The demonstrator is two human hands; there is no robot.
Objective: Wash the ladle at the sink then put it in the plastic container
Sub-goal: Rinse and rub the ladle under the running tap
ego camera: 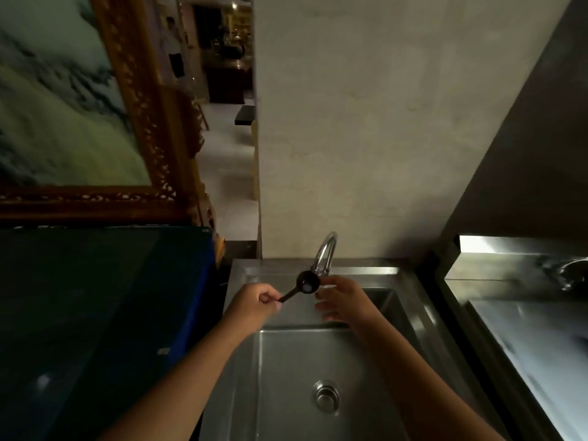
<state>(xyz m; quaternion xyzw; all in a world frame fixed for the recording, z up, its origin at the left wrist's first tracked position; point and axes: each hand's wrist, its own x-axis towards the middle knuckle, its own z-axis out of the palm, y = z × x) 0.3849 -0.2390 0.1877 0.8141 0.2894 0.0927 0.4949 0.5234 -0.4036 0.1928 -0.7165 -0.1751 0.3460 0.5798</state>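
Observation:
A small dark ladle (304,284) is held over the steel sink (286,361), its bowl just below the spout of the chrome tap (326,253). My left hand (254,305) is shut on the end of the ladle's handle. My right hand (342,300) hovers beside the bowl with fingers spread, its fingertips close to the bowl's right rim; whether they touch it is unclear. A pale spot shows inside the bowl. No plastic container is in view.
The sink drain (327,396) lies in the basin's near half. A dark blue-edged surface (95,313) stands left of the sink, a steel counter (525,329) to the right. A plain wall rises behind the tap; a framed picture (63,106) leans at upper left.

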